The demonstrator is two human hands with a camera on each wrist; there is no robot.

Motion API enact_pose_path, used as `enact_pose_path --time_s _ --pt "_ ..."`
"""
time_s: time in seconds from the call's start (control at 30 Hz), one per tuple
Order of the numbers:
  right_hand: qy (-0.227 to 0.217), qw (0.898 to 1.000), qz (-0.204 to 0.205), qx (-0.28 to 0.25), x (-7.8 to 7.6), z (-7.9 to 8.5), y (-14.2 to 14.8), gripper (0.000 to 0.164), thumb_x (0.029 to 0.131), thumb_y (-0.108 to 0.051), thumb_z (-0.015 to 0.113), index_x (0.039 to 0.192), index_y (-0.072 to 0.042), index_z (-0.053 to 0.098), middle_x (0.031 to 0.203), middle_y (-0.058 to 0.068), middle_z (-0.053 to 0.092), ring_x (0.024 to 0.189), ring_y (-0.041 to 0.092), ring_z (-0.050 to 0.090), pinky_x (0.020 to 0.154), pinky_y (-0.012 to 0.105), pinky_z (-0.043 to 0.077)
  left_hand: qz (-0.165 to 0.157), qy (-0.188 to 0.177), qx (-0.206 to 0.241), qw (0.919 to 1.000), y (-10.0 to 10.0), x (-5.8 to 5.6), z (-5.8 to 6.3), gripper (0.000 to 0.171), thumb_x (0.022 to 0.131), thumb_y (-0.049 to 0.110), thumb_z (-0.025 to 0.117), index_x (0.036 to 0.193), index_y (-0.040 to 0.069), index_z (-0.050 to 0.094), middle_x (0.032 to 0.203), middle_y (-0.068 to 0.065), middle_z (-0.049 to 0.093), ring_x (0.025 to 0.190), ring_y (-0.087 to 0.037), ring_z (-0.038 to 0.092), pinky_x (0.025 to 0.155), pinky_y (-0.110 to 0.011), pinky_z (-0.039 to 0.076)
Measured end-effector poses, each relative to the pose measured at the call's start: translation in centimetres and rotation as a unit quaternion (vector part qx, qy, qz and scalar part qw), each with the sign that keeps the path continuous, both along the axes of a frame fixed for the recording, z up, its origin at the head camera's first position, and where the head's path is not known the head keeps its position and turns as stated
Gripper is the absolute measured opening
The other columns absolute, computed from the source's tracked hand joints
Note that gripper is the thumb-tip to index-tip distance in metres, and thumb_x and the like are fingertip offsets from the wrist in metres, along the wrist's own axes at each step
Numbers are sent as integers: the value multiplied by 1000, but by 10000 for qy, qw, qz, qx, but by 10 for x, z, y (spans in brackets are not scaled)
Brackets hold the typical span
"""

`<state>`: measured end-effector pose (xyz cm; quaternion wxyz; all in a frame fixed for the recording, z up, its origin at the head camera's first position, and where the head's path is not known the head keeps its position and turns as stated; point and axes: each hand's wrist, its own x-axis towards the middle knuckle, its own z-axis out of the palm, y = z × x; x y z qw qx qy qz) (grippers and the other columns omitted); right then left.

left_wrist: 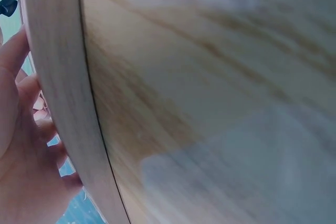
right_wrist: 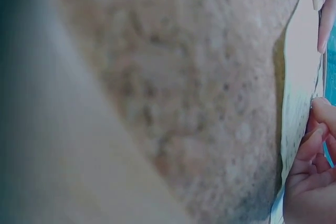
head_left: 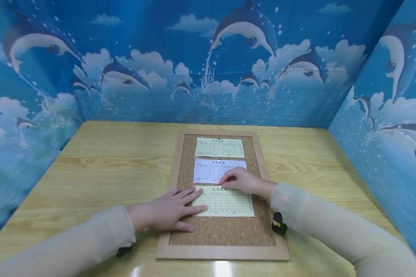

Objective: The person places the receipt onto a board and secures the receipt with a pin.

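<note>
A framed cork board (head_left: 222,232) lies on the table with three printed paper forms in a column. My right hand (head_left: 244,181) pinches a small shiny push pin (head_left: 220,186) at the top edge of the lowest, pale yellow form (head_left: 228,204). My left hand (head_left: 170,209) lies with fingers spread over the board's left frame, its fingertips on that form's left side. Above it are a white-lilac form (head_left: 204,171) and another pale yellow form (head_left: 208,148), each with a small pin at its top. In the right wrist view, the lowest form (right_wrist: 299,77) lifts slightly off the cork.
Around the board is a wood-grain table (head_left: 118,161). A blue dolphin-print cloth (head_left: 194,107) stands along its back and sides. The board's wooden frame (head_left: 222,252) has a raised edge. Dark wrist devices, such as the one under the right sleeve (head_left: 279,224), hang close to the board.
</note>
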<state>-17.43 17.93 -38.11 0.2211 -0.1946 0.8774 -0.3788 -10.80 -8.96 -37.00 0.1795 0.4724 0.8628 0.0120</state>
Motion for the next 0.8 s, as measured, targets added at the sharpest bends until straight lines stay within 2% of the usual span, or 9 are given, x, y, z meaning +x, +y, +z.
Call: enact_pose_path --time_s 0.43,0.8 --pt "86 9999 91 -28 -4 2 -1 7 87 -11 67 88 -15 73 88 -5 66 80 13 55 70 29 45 -69 157 -35 9998 0 -2 0 65 91 61 37 148 33 23 155 -8 6 140 -30 5 108 -53 15" --pt "38 9999 116 -20 -2 -1 -2 7 88 -12 66 89 -15 73 88 -4 65 80 14 54 70 30 45 -73 113 -73 9999 -1 -2 -3 65 91 62 36 148 34 22 156 -8 4 141 -30 5 108 -53 15"
